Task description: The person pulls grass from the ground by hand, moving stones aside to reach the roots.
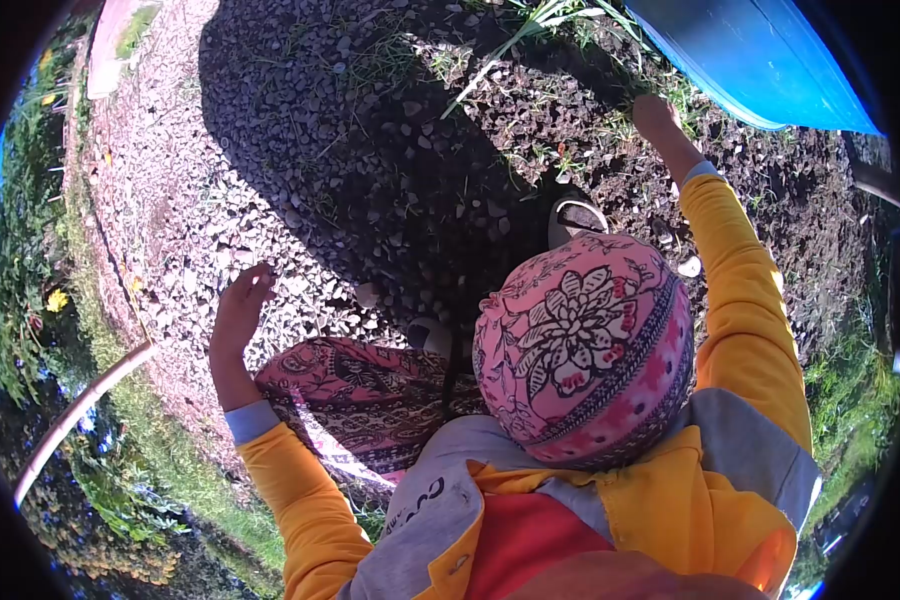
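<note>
My left hand hovers over the sunlit gravel at the left, its fingers loosely bent and a little apart, nothing seen between them. At the upper right, my right hand is closed low over the soil and small weeds, close to the blue container; whatever its fingers hold is hidden. Long green grass blades lie to the left of it. Pink patterned cloth covers my bent knees, with part of a shoe showing beyond one.
A dark shadow lies across the gravel in the middle. A curved pale pole stands at the left beside plants and yellow flowers. Grass grows at the right edge, below a short pole-like piece.
</note>
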### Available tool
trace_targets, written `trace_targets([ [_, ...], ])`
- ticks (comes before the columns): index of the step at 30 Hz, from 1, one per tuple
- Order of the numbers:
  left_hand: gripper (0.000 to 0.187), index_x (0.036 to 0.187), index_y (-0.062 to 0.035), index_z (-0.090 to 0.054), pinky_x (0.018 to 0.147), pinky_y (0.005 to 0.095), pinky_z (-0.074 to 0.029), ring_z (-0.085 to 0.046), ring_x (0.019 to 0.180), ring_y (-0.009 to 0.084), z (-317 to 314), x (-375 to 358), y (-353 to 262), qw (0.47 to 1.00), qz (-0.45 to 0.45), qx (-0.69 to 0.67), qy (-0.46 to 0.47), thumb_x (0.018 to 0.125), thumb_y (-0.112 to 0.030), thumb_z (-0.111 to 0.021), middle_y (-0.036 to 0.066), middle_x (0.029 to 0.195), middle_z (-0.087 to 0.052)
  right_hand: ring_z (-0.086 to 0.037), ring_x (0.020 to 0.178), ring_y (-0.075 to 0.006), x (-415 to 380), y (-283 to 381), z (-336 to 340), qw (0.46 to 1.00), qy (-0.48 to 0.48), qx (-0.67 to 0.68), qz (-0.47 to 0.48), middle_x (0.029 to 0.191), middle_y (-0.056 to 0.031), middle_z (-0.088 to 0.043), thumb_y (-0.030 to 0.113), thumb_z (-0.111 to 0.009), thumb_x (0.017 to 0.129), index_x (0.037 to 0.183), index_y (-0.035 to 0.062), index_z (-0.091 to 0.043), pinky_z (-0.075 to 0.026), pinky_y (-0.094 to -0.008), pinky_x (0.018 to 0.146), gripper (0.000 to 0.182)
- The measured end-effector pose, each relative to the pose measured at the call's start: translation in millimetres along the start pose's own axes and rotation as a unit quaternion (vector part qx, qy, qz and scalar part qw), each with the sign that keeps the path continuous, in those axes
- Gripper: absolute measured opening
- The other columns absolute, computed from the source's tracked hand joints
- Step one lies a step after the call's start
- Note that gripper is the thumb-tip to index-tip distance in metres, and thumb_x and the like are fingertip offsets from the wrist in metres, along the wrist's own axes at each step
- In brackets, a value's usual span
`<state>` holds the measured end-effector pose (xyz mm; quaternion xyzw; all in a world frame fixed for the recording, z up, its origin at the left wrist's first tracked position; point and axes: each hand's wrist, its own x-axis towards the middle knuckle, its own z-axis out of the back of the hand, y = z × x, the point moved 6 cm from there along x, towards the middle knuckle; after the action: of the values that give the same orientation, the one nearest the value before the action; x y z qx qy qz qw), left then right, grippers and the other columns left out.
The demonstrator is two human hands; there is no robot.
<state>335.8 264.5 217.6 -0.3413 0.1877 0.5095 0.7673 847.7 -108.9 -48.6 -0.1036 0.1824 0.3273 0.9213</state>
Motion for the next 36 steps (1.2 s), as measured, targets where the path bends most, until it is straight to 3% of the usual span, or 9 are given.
trace_targets([
  [4,0.039,0.115,-0.0018,-0.052,0.072,0.0284,-0.044,-0.059,0.082,0.015,0.6,-2.2,1.1,1.0,0.003,-0.001,0.001,0.088,-0.029,-0.05,0.011,0.099,-0.061,-0.062,0.085,-0.0296,6.0,4.2,3.0,0.992,0.106,-0.05,0.049,0.092,-0.0166,-0.063,0.013,-0.048,0.079,0.087,0.0019,-0.063,-0.05,-0.0383,0.073,0.02],
  [11,0.039,0.116,-0.0017,-0.052,0.073,0.0277,-0.043,-0.058,0.081,0.0134,1.8,-6.8,2.8,1.0,-0.016,0.004,0.0,0.087,-0.029,-0.05,0.011,0.094,-0.061,-0.062,0.085,-0.0311,19.6,-11.7,-43.5,0.997,0.039,-0.024,0.064,0.087,-0.0183,-0.064,0.012,-0.051,0.075,0.081,0.0023,-0.065,-0.05,-0.0395,0.073,0.018],
  [14,0.038,0.115,-0.0024,-0.052,0.072,0.0274,-0.042,-0.057,0.079,0.013,1.5,-8.0,3.2,1.0,0.001,0.011,0.009,0.087,-0.029,-0.05,0.01,0.092,-0.061,-0.061,0.084,-0.0341,-10.1,-9.8,-10.9,0.989,0.003,0.113,-0.091,0.086,-0.0207,-0.063,0.017,-0.053,0.074,0.082,-0.0002,-0.063,-0.049,-0.0417,0.072,0.021],
  [24,0.041,0.119,-0.0015,-0.049,0.074,0.0266,-0.042,-0.057,0.086,0.0136,0.4,-2.4,-2.4,0.999,0.007,-0.035,0.015,0.087,-0.028,-0.05,0.009,0.099,-0.06,-0.061,0.075,-0.0314,-43.3,-11.6,10.9,0.952,-0.041,0.253,-0.165,0.081,-0.0168,-0.063,0.032,-0.058,0.077,0.095,0.0082,-0.062,-0.048,-0.0376,0.067,0.03],
  [28,0.041,0.119,-0.0018,-0.049,0.075,0.0256,-0.042,-0.056,0.085,0.0131,-0.9,-0.9,-3.5,1.0,-0.002,-0.026,0.017,0.087,-0.027,-0.05,0.008,0.1,-0.061,-0.059,0.063,-0.0234,-36.9,-21.2,85.1,0.9,-0.158,0.389,-0.122,0.071,-0.0126,-0.063,0.024,-0.063,0.078,0.085,0.0004,-0.061,-0.044,-0.0339,0.059,0.025],
  [30,0.041,0.119,-0.0018,-0.049,0.076,0.0257,-0.042,-0.056,0.085,0.0129,-0.2,-1.3,-5.3,0.999,-0.004,-0.03,0.015,0.087,-0.027,-0.05,0.008,0.1,-0.061,-0.056,0.06,-0.0192,-23.9,-27.7,106.4,0.873,-0.33,0.355,-0.053,0.07,-0.0116,-0.062,0.024,-0.065,0.078,0.081,-0.0031,-0.058,-0.043,-0.0317,0.057,0.028],
  [32,0.041,0.119,-0.0017,-0.05,0.076,0.0259,-0.043,-0.056,0.084,0.0127,0.7,-7.2,-10.0,0.999,0.01,-0.031,0.01,0.087,-0.027,-0.05,0.008,0.1,-0.061,-0.06,0.076,-0.0329,-11.5,-16.9,105.0,0.835,-0.321,0.446,-0.029,0.083,-0.0179,-0.063,0.039,-0.061,0.077,0.086,0.0009,-0.06,-0.047,-0.0382,0.068,0.039],
  [34,0.041,0.119,-0.0018,-0.05,0.075,0.0258,-0.043,-0.056,0.084,0.0127,-1.4,-10.1,-4.5,1.0,0.007,-0.028,0.012,0.087,-0.028,-0.05,0.008,0.099,-0.061,-0.061,0.082,-0.0315,-0.5,21.8,81.9,0.984,0.007,0.169,-0.057,0.089,-0.0167,-0.063,0.033,-0.047,0.084,0.093,0.0037,-0.06,-0.047,-0.0414,0.075,0.033],
  [36,0.041,0.119,-0.0018,-0.05,0.074,0.0258,-0.042,-0.056,0.084,0.0126,-1.5,-3.8,-1.5,1.0,-0.002,-0.016,0.017,0.087,-0.028,-0.05,0.009,0.098,-0.061,-0.06,0.087,-0.0307,-0.7,32.0,54.3,0.996,-0.007,0.085,0.018,0.094,-0.0161,-0.062,0.024,-0.042,0.083,0.095,0.0046,-0.061,-0.047,-0.041,0.077,0.029],
])
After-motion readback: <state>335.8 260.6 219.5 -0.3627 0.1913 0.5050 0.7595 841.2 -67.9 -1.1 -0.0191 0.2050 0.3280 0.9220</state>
